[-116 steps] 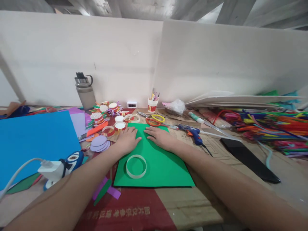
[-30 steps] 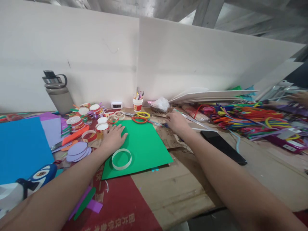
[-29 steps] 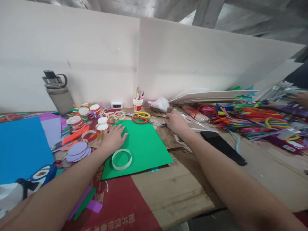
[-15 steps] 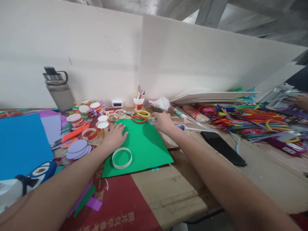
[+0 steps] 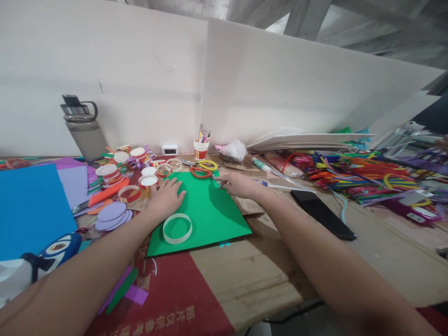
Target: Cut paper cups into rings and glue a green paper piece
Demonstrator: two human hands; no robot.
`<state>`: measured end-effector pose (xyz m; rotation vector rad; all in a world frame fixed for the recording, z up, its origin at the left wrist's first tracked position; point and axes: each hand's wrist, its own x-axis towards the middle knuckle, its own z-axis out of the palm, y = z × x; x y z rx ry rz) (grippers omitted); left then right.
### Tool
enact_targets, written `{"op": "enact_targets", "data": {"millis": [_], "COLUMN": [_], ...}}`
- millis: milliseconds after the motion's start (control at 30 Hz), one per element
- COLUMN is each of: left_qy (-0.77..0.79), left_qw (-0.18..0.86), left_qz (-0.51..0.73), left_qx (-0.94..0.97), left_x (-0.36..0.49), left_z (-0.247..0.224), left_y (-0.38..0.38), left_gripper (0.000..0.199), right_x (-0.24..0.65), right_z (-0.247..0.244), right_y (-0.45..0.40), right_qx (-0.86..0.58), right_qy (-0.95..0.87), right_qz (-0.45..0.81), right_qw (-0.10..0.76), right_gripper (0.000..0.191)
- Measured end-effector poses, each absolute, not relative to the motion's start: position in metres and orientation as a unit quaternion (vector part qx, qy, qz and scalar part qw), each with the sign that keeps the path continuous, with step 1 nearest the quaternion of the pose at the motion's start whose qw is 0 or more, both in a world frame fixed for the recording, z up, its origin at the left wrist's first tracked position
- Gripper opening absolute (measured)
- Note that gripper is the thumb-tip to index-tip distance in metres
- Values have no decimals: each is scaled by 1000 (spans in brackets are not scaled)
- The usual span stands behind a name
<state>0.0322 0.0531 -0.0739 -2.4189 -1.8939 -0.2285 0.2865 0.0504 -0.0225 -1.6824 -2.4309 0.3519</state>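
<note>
A green sheet (image 5: pixel 213 214) lies in the middle of the table, with a pale ring (image 5: pixel 177 228) standing on its near left part. My left hand (image 5: pixel 167 198) rests on the sheet's left edge, fingers spread, with nothing held. At the sheet's far right corner is my right hand (image 5: pixel 236 185), its fingers pinched on something small that I cannot make out. Red-handled scissors (image 5: pixel 200 172) and yellow-handled scissors (image 5: pixel 207 165) lie just left of that hand.
On the left are a blue sheet (image 5: pixel 33 210), a bottle (image 5: pixel 84 128), lilac discs (image 5: pixel 112 212) and an orange cutter (image 5: pixel 108 192). A phone (image 5: pixel 322 213) and coloured pipe cleaners (image 5: pixel 360 175) lie right. A pen cup (image 5: pixel 201 150) stands behind.
My right hand has moved slightly nearer and turned, its fingers now pointing left at the sheet's corner. My left hand has stayed put. Another person's hand at the far right has gone from view.
</note>
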Motion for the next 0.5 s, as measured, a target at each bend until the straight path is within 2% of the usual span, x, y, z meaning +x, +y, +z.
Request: {"op": "enact_targets", "data": {"millis": [233, 400, 500], "left_qy": [-616, -616, -614], "left_qw": [41, 40, 41], "left_qz": [-79, -76, -74], "left_qx": [-782, -783, -785], "left_x": [32, 32, 31], "left_z": [-75, -75, -75], "left_y": [53, 53, 54], "left_gripper": [52, 54, 54], "right_x": [300, 312, 318], "right_z": [-18, -11, -4], "right_y": [49, 49, 47], "right_qx": [-629, -660, -690], "right_qy": [-759, -739, -716], "right_qz": [48, 39, -13], "right_qw": [160, 128, 101], "right_gripper": [40, 33, 32]}}
